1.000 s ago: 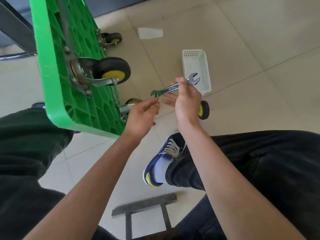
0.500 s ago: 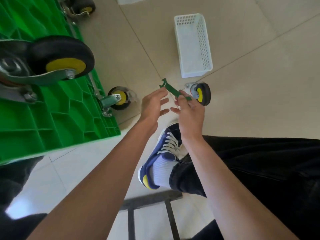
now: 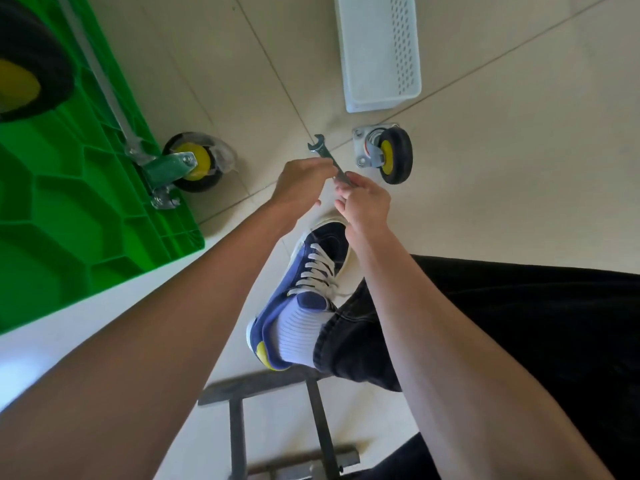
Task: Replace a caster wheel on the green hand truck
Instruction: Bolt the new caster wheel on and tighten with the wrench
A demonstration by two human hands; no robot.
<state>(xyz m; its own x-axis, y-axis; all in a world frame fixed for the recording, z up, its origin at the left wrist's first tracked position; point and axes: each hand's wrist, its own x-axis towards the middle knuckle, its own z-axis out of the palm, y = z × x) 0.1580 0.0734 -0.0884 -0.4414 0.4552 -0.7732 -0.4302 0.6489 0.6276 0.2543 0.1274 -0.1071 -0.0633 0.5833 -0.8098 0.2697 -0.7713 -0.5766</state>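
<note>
The wrench (image 3: 327, 157) looked a stiff, slim steel bar, light enough for fingertips, though smooth metal may slip; its flat shank seemed the best place to take hold, leaving the open jaw free. Both hands held it above the floor, just near the loose caster: the left hand (image 3: 300, 183) had its fingers curled on the middle of the shank, and the right hand (image 3: 363, 202) pinched the near end between thumb and fingertips. The far jaw stuck up and left, clear of both hands.

The loose caster wheel (image 3: 386, 154) lay on its side on the tiled floor, just right of the hands, a black tyre with a yellow hub and a silver mounting plate. It was probably fairly heavy and rigid, best lifted by the plate or fork.

The green hand truck (image 3: 69, 209) stood tipped at the left, its ribbed underside showing, with a mounted caster (image 3: 194, 162) at its near corner. A white basket (image 3: 381, 50) sat farther off.
</note>
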